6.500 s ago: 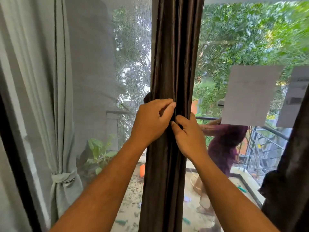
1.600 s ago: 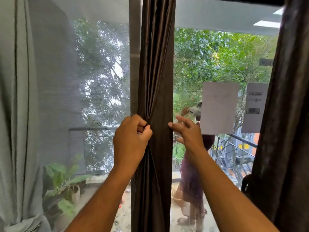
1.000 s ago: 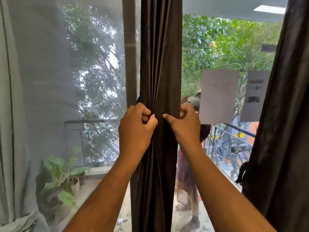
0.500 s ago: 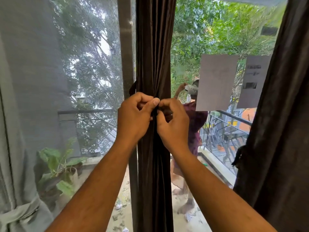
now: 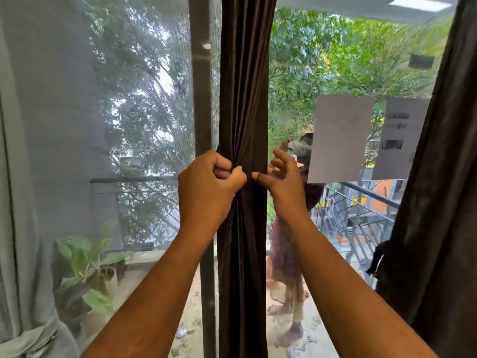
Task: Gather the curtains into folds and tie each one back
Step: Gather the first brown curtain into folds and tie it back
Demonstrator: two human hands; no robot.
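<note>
Far left there's a pale grey-green fabric curtain (image 5: 20, 177) that already looks cinched low down with a tie of the same cloth (image 5: 31, 341), and behind the mesh screen a leafy green potted plant (image 5: 85, 264) sits on the balcony floor. Dead centre, right beside the grey window frame post (image 5: 202, 99), hangs the dark brown satiny curtain (image 5: 244, 86), bunched into a narrow column of vertical pleats. The left hand (image 5: 206, 188) has its fingers curled tight on the pleats at about mid height, thumb pinching a fold. The right hand (image 5: 284, 182) is just beside the curtain's right edge with fingers spread and loose, thumb pointing at the cloth, holding nothing. Further right are two pale paper sheets (image 5: 340, 138) stuck on the glass, then another dark brown curtain (image 5: 444, 177) along the right edge, with a small dark tie end (image 5: 377, 257) poking out at its side. My guess is this fabric's light, soft and a bit slippery, so pleats will slide loose unless you squeeze the whole bundle, and the best spot to hold is right where the left hand is, wrapping the tie there.
</note>
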